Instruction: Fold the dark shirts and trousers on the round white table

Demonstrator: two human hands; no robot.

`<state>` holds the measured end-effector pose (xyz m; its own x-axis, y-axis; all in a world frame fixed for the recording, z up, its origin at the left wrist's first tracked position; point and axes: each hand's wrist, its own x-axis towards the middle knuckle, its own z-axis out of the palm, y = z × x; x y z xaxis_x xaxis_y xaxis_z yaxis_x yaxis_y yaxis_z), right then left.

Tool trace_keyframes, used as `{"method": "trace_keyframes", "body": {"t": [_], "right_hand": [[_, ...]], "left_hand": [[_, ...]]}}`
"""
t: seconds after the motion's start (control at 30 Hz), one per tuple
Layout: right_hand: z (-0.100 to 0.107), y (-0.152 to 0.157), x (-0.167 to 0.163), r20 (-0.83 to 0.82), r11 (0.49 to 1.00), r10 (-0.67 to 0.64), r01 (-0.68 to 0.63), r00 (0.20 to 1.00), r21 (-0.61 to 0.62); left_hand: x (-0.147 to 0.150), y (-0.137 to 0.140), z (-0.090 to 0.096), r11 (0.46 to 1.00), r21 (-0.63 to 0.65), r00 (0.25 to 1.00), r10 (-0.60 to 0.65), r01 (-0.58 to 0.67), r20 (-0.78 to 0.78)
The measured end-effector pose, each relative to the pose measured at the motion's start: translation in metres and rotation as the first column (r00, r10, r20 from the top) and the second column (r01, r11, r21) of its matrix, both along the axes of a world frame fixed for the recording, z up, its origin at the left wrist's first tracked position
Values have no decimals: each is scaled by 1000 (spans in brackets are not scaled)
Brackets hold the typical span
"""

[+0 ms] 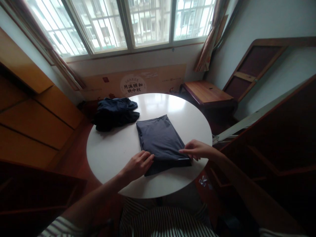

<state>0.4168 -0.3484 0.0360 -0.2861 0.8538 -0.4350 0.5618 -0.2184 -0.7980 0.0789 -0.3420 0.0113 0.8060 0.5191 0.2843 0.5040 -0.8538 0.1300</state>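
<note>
A dark grey garment (160, 135) lies folded into a rough rectangle on the round white table (113, 158). Its exact kind does not show. At its near left edge, my left hand (140, 164) has curled fingers closed on the cloth. My right hand (198, 149) pinches the near right edge, the index finger lying along the fabric and the other fingertips partly hidden beside it. A darker strip of cloth shows along the near side, between the two hands.
A heap of dark blue and black clothes (115, 113) sits at the table's far left. Beyond the table are a small wooden table (207, 91), a printed cardboard panel (158, 80) and barred windows. Wooden cabinets (37, 115) stand on the left.
</note>
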Motion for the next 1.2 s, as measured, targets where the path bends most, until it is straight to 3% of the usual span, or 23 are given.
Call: {"method": "trace_keyframes", "body": {"t": [0.1, 0.17, 0.2, 0.23, 0.3, 0.4, 0.6, 0.73, 0.97, 1.03, 1.1, 1.2], "right_hand": [[5, 50, -1, 40, 973, -134, 124, 990, 193], [8, 89, -10, 143, 896, -283, 209, 948, 392], [10, 107, -17, 192, 833, -356, 218, 914, 509], [12, 125, -27, 232, 772, -389, 179, 891, 609], [14, 158, -49, 295, 700, -308, 6, 905, 715], [13, 198, -81, 350, 675, -82, -207, 933, 708], [-5, 252, -107, 380, 703, 90, -329, 921, 631], [-16, 264, -108, 395, 693, 159, -387, 905, 608], [-23, 262, -113, 403, 665, 143, -389, 904, 637], [-22, 261, -116, 396, 666, 139, -382, 908, 641], [-19, 260, -123, 376, 667, 135, -365, 917, 650], [-13, 259, -138, 334, 672, 150, -344, 930, 656]], "left_hand": [[8, 4, -3, 993, 18, 990, 118, -116, -78], [17, 9, -1, 984, 40, 972, 177, -173, -154], [21, 11, 0, 983, 54, 965, 182, -175, -190], [24, 13, 1, 985, 68, 960, 171, -159, -221], [29, 14, 0, 990, 92, 957, 123, -102, -262], [31, 13, -3, 992, 123, 957, 66, -32, -283], [25, 7, -5, 994, 111, 954, 43, -10, -296], [23, 5, -3, 995, 97, 949, 23, 8, -313], [23, -6, 0, 996, 71, 949, -19, 44, -314], [24, -10, 3, 999, 42, 947, 18, -5, -321], [25, -14, 6, 992, 6, 940, 125, -129, -317], [26, -15, 11, 918, -46, 879, 361, -393, -311]]}}
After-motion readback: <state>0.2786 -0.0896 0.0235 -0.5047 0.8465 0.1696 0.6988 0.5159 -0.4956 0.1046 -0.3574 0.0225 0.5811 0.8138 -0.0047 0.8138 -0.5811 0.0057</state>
